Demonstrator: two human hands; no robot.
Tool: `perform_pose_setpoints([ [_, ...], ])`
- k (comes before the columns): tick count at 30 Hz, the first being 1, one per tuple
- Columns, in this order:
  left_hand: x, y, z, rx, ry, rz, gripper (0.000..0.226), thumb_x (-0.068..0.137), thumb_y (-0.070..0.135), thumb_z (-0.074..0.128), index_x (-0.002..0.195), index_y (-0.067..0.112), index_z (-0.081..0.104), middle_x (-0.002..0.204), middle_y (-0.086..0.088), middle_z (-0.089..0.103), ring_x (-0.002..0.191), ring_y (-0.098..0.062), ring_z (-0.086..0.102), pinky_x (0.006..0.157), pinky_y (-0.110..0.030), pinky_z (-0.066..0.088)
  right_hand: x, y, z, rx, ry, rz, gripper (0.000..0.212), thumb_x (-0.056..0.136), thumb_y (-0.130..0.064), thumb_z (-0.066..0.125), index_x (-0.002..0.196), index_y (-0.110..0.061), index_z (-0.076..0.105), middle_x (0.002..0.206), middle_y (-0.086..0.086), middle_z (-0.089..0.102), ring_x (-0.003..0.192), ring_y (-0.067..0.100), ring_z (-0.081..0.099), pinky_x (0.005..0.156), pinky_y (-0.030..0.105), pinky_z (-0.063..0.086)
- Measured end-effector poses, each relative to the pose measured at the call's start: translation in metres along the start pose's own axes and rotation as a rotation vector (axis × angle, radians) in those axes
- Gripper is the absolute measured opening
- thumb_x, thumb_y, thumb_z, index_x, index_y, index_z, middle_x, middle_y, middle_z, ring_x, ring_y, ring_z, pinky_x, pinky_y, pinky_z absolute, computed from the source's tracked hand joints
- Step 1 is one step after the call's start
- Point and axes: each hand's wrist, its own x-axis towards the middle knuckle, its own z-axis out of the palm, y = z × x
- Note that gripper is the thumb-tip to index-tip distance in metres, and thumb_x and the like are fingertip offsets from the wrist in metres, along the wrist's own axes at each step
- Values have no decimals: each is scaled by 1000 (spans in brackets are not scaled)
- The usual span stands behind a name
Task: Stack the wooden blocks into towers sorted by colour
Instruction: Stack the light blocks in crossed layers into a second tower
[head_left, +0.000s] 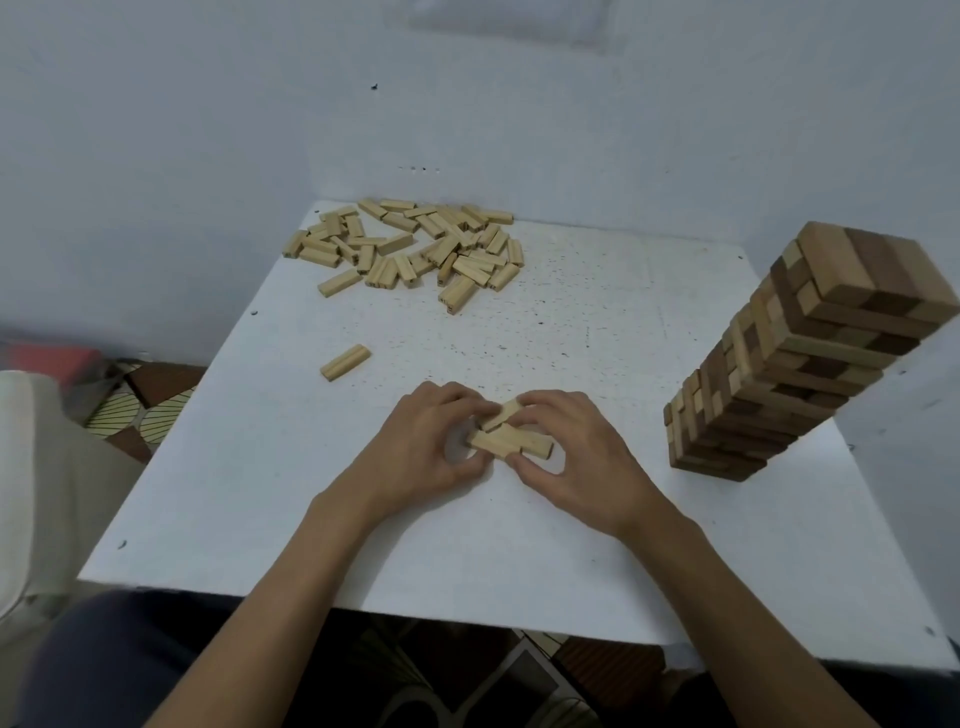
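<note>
Brown wooden-block tower (810, 358) stands at three o'clock. At centre of the white worktop (291, 493), left hand (431, 447) and right hand (571, 457) pinch the first pale rectangular wooden blocks (511, 442) (barely begun); loose pale heap (415, 244) at twelve o'clock lies unstacked.

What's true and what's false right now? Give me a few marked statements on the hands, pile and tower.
1. The left hand and right hand both hold pale blocks on the table. True.
2. The tower stands at the table's left edge. False: at its right edge.
3. The pile holds only pale blocks. True.
4. The tower is one colour. False: it mixes pale and dark blocks.
5. The single block lies on the pile. False: it lies alone, between pile and hands.
</note>
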Motion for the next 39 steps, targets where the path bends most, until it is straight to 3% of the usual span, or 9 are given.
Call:
perform_pose_setpoints([
  [6,-6,7,8,-6,46,-1,50,80,52,55,121,25,67,119,13,63,100,-10,55,88,-33,45,-17,-3,8,-20,134,69,19,84,-21,76,101,-13,72,108,1,61,91,14,54,75,29,50],
  [9,-5,7,5,-41,22,-17,52,78,55,56,120,26,67,124,13,61,106,-8,55,92,-29,44,-17,-2,8,9,156,56,17,83,-15,75,99,-9,72,105,3,61,85,15,59,75,32,54],
  [12,-4,4,2,-80,23,-40,46,80,49,66,119,26,67,126,13,60,111,-5,53,95,-25,42,-15,-1,6,14,141,14,14,83,-13,74,97,-12,70,102,-1,64,86,16,59,75,30,52],
  [16,-2,7,0,-100,39,-59,45,81,34,74,124,27,63,121,16,61,107,-5,53,94,-23,41,-11,0,1,10,81,-6,13,83,-12,73,96,-15,70,104,-5,68,92,16,58,80,15,40],
  [21,-3,10,-1,-83,6,-27,37,80,37,74,116,28,67,123,16,61,106,-6,53,93,-20,39,-10,0,2,37,61,19,14,84,-12,72,98,-12,70,113,1,60,97,15,59,83,20,47],
  [25,-6,12,-2,-117,11,-52,34,80,33,79,112,26,70,124,15,62,109,-6,55,95,-23,42,-13,0,6,35,69,81,16,84,-15,72,100,-14,71,125,5,58,109,17,57,89,12,37],
  [29,-5,13,-2,-157,17,-79,35,76,33,82,109,25,71,123,15,64,112,-2,56,96,-20,43,-13,-4,8,10,61,63,18,82,-17,69,100,-12,73,124,8,65,111,25,60,91,24,41],
  [33,-6,11,0,-149,31,-81,34,74,32,84,105,23,74,124,13,65,113,2,55,93,-3,35,-13,-5,7,29,66,54,19,81,-18,68,97,-11,75,126,11,65,106,29,63,88,41,54],
  [39,-6,10,0,-164,30,-71,32,73,31,85,102,20,75,123,12,65,113,3,53,91,-1,34,-12,-3,6,29,36,22,14,81,-12,72,95,-10,72,130,12,63,108,30,61,87,45,54],
])
